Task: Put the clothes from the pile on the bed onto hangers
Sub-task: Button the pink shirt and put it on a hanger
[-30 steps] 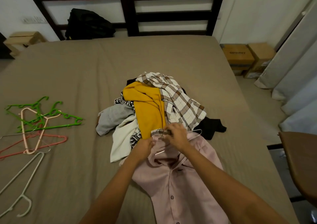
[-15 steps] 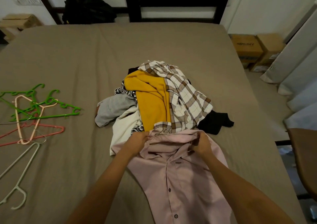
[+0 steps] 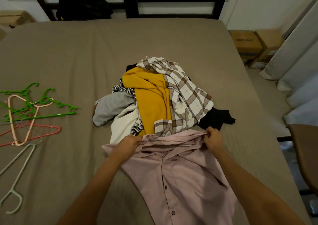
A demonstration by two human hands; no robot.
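A pink button shirt [image 3: 185, 181] lies flat on the bed [image 3: 68, 56] in front of me, collar away from me. A thin wire hanger [image 3: 168, 141] sits inside its neck opening, hook poking out at the left. My left hand [image 3: 130, 143] grips the shirt's left shoulder by the hook. My right hand [image 3: 213, 139] pinches the right shoulder fabric. Just beyond lies the pile of clothes [image 3: 158, 97]: a mustard top, a plaid shirt, grey, white, striped and black pieces.
Several loose hangers [image 3: 29, 114], green, pink, peach and white, lie on the bed's left side. A black bag [image 3: 82, 2] leans on the dark headboard. Cardboard boxes [image 3: 249, 44] and curtains stand to the right, and a brown chair [image 3: 304, 154] sits at the right edge.
My hands have moved apart from the collar's middle to the shirt's two shoulders, spreading the pink fabric over the wire hanger. My view has tilted down toward the bed.
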